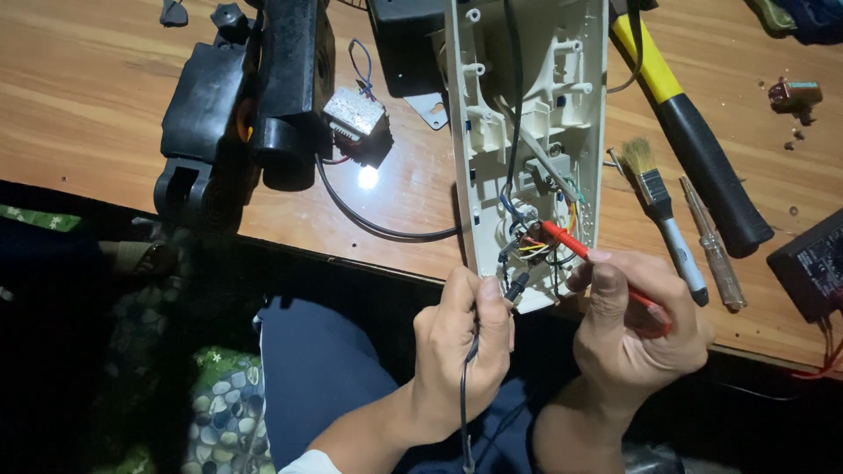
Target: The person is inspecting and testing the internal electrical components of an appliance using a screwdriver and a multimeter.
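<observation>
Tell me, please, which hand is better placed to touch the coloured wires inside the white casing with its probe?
The right hand, probably. Its red probe already points into the bundle of coloured wires in the white casing. The left hand holds the black probe lower, near the casing's bottom edge.

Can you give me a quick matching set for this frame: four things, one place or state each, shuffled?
Things:
1. red probe
2. black probe
3. paintbrush
4. hammer

Places or states:
A. lies on the table between the cream housing and the screwdriver
B. held in the left hand, tip at the housing's near end
C. yellow and black handle, lying on the table near the far edge
D. held in the right hand, tip among the coloured wires

Pairs: 1-D, 2-B, 3-A, 4-C
</observation>
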